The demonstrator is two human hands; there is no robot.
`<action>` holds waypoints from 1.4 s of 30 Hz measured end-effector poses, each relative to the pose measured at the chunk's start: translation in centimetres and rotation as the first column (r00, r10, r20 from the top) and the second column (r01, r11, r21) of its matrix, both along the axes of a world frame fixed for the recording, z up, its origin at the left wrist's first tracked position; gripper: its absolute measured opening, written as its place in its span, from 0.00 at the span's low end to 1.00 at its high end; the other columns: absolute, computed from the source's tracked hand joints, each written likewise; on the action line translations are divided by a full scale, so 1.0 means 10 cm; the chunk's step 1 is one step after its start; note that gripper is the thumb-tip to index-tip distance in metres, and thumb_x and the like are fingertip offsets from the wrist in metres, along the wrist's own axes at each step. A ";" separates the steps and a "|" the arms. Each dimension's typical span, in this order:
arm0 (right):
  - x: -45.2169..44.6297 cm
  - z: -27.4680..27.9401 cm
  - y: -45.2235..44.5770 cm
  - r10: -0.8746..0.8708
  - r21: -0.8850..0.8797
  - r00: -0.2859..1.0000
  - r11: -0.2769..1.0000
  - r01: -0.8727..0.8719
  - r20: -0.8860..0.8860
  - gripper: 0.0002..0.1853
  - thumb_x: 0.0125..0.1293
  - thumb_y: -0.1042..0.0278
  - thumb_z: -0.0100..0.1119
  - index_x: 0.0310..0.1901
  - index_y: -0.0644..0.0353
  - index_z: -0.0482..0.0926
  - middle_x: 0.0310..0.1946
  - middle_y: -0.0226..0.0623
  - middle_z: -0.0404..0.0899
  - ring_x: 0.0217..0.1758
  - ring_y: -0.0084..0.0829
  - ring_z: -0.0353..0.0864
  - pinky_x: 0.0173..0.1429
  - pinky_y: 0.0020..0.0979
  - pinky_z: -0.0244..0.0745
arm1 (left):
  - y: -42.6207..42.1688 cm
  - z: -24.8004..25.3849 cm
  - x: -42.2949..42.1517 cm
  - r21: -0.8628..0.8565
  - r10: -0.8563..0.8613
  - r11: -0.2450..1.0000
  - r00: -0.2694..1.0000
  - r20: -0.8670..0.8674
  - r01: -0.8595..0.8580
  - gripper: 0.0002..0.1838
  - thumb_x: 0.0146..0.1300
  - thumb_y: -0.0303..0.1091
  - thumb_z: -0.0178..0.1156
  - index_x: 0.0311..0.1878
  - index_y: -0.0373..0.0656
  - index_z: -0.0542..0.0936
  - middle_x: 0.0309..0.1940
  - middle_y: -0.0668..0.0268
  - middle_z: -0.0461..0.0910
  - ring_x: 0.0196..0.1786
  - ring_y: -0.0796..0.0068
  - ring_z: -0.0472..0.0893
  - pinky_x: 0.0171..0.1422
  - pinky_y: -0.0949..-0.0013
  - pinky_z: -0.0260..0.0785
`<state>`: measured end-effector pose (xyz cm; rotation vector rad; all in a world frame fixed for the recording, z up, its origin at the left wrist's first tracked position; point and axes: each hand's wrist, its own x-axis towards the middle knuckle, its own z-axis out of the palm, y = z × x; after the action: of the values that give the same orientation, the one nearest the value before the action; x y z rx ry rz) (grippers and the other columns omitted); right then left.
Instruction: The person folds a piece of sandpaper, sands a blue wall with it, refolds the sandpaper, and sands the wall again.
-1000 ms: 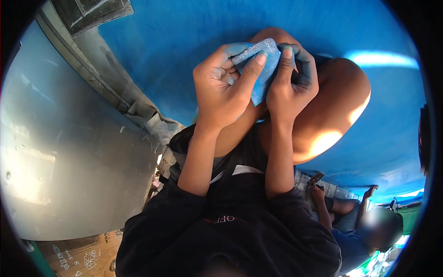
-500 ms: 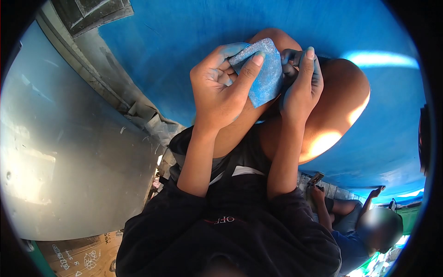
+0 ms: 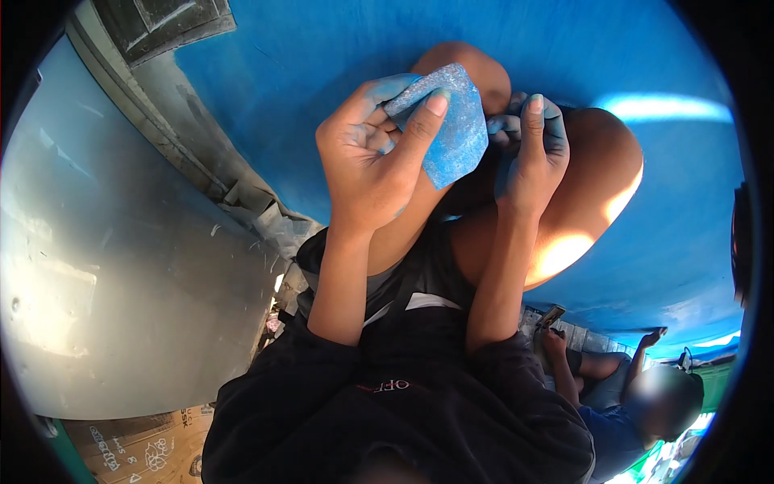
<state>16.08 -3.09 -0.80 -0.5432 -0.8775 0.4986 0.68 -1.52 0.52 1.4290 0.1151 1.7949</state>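
Note:
A blue sheet with a speckled, worn surface [image 3: 458,133] is pinched between the thumb and fingers of my left hand [image 3: 375,153]. Its upper left edge curls over towards my fingers, and its lower corner hangs above my thigh. To the right of the sheet, apart from it, is my right hand [image 3: 532,153], with fingers curled and thumb raised; no object shows in it. Blue stains mark the fingers of both hands. Behind them are my bent knees and a large blue surface [image 3: 322,73].
A large grey metal panel [image 3: 145,266] stands at the left. Cardboard with drawings [image 3: 153,448] lies at the lower left. Another person in a blue shirt [image 3: 617,431] sits at the lower right, one hand touching the blue surface. A dark framed piece [image 3: 173,24] is at the upper left.
My right hand has let go of the sheet and moved right and slightly down. My left hand has shifted a little left with the sheet, which now shows more of its surface.

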 end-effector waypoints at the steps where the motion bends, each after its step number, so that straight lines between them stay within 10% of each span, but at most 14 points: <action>1: 0.01 -0.01 0.01 -0.001 -0.002 1.000 1.000 0.001 -0.025 0.15 0.71 0.60 0.68 0.41 0.65 0.78 0.34 0.35 0.81 0.28 0.26 0.83 0.34 0.25 0.80 | -0.01 0.01 -0.02 0.010 0.015 1.000 1.000 0.004 -0.015 0.09 0.67 0.22 0.67 0.46 0.28 0.82 0.38 0.58 0.87 0.40 0.80 0.84 0.44 0.76 0.79; 19: -0.01 -0.11 0.13 -0.117 -0.096 0.977 0.986 0.135 0.178 0.19 0.78 0.57 0.57 0.30 0.59 0.76 0.26 0.31 0.80 0.27 0.16 0.72 0.34 0.20 0.67 | -0.18 0.07 -0.06 0.024 -0.003 1.000 0.992 -0.127 0.006 0.10 0.66 0.22 0.68 0.48 0.27 0.81 0.40 0.57 0.87 0.42 0.78 0.85 0.44 0.75 0.80; 40: -0.17 -0.12 0.24 -0.145 -0.107 0.916 0.974 0.198 0.373 0.12 0.73 0.68 0.65 0.46 0.71 0.82 0.36 0.39 0.86 0.33 0.22 0.84 0.39 0.26 0.79 | 0.33 -0.42 -0.29 -0.283 -0.184 0.943 0.983 -0.003 0.176 0.11 0.68 0.26 0.68 0.50 0.33 0.83 0.43 0.65 0.86 0.46 0.81 0.82 0.52 0.74 0.74; 42: -0.19 -0.08 0.19 0.060 -0.203 0.930 0.979 0.015 0.362 0.13 0.74 0.67 0.64 0.50 0.70 0.81 0.40 0.39 0.86 0.37 0.21 0.83 0.42 0.24 0.77 | 0.35 -0.47 -0.31 -0.328 -0.190 0.929 0.982 -0.023 0.172 0.11 0.68 0.27 0.68 0.50 0.35 0.82 0.43 0.66 0.85 0.47 0.82 0.81 0.54 0.75 0.72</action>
<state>14.14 -1.19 -1.62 -0.8318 -1.1989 0.5191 -2.41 1.99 -4.19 1.2092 0.2851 1.5063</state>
